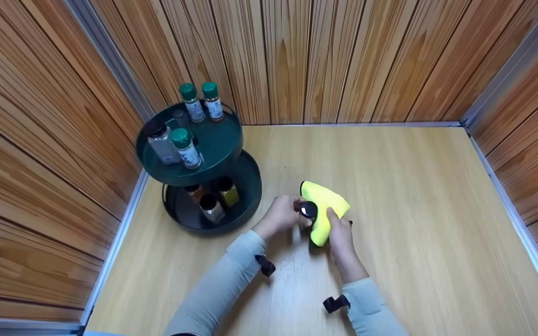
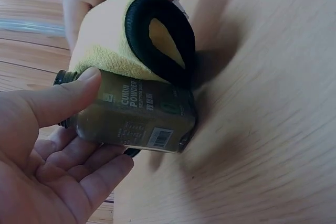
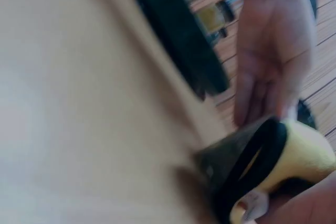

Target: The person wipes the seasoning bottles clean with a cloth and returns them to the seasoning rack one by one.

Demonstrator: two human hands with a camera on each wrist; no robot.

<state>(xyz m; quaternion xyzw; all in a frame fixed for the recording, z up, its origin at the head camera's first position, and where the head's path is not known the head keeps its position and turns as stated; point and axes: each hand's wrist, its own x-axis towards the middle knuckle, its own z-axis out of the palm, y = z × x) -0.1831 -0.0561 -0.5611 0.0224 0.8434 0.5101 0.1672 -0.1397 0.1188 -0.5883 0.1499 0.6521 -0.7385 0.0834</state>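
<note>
A cumin powder jar (image 2: 142, 108) with a dark cap (image 1: 308, 209) is tilted just above the table. My left hand (image 1: 282, 215) pinches it near the neck, thumb on one side and fingers on the other. Against the jar's side lies a folded yellow cloth (image 1: 320, 196) with a black edge. My right hand (image 1: 340, 233) grips this cloth, thumb on top, and presses it to the jar. In the right wrist view the cloth (image 3: 310, 150) covers part of the jar, and its label is hidden there.
A dark green two-tier round rack (image 1: 222, 144) stands on the left. Its upper tier carries green-capped jars (image 1: 187, 151) and a dark-capped jar (image 1: 164, 144); more jars (image 1: 212, 209) stand in the lower tier. Wooden panel walls (image 1: 287, 60) enclose the table (image 1: 414, 210).
</note>
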